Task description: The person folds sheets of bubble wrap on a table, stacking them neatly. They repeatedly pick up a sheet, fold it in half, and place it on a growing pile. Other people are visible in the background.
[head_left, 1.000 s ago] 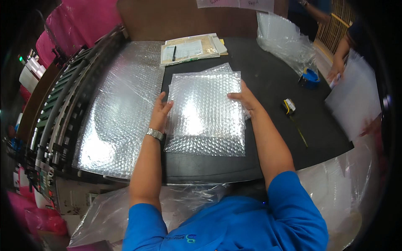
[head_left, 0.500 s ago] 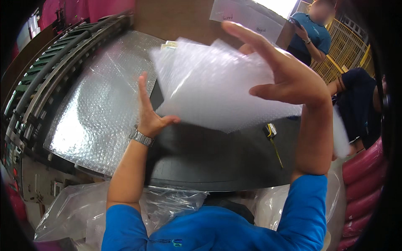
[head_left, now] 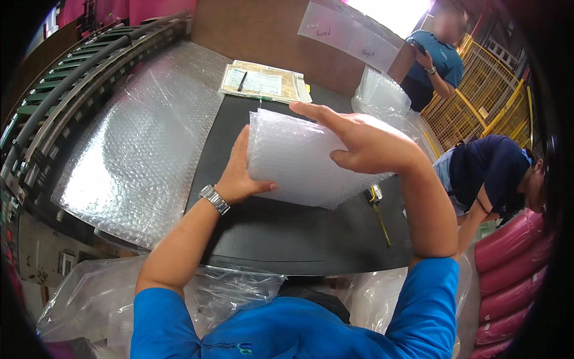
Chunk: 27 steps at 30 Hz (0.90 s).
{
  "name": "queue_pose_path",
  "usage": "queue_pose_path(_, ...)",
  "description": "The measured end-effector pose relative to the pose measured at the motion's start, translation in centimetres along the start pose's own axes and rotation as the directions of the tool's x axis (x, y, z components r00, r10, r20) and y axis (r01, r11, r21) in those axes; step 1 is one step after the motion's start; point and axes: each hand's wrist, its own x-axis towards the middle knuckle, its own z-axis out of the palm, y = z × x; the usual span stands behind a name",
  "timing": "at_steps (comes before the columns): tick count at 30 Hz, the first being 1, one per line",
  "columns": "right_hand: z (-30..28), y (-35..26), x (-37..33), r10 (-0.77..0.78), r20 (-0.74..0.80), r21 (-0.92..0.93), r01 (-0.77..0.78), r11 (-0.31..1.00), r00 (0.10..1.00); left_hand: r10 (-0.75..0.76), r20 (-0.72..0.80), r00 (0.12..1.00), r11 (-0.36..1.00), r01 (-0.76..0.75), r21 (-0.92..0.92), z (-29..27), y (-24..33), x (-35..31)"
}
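Several stacked sheets or bags of clear bubble wrap (head_left: 293, 158) stand tilted over the black tabletop between my hands, their edges nearly lined up. My left hand (head_left: 238, 173), with a metal watch at the wrist, lies along the stack's left edge, fingers stretched up and thumb apart near its lower corner. Over the upper right part of the stack, my right hand (head_left: 371, 140) has its fingers extended along the top edge and its thumb spread in front. Both hands are open; the far side of the stack is hidden.
A large bubble-wrap sheet (head_left: 143, 143) covers the table's left part, beside a roller conveyor (head_left: 78, 84). Behind are a clipboard with papers and pen (head_left: 263, 82) and more bubble wrap (head_left: 382, 93). A tape measure (head_left: 375, 192) lies right. Two people are beyond, one bending near pink rolls (head_left: 508, 263).
The fanned bubble-wrap stack has come down and its edges have drawn together. Both hands have lowered and moved closer to it. The person at right has bent forward.
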Motion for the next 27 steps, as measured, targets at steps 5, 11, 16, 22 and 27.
queue_pose_path(5,-1.2,-1.5,-0.5,0.130,-0.067,-0.051,-0.133,0.990,0.989,-0.248,0.025,0.968,0.886,0.237,-0.397,-0.3,0.2,-0.5)
queue_pose_path(11,-0.8,3.1,-1.5,0.252,-0.053,-0.028,-0.254,0.967,0.966,-0.218,-0.014,0.976,0.929,0.203,-0.310,1.2,-1.2,-0.4)
queue_pose_path(16,-0.4,2.6,-1.7,0.099,-0.440,-0.035,-0.127,0.991,0.893,-0.270,-0.052,0.961,0.926,0.245,-0.289,1.6,-2.0,-0.8)
queue_pose_path(22,-2.4,3.1,-0.5,0.165,-0.515,0.203,-0.067,0.977,0.841,-0.300,-0.019,0.954,0.927,0.287,-0.241,1.0,-1.2,-0.7)
queue_pose_path(27,-1.5,3.3,2.5,0.195,-0.411,0.329,-0.055,0.943,0.891,-0.242,-0.048,0.969,0.941,0.222,-0.255,1.2,-1.2,-0.8)
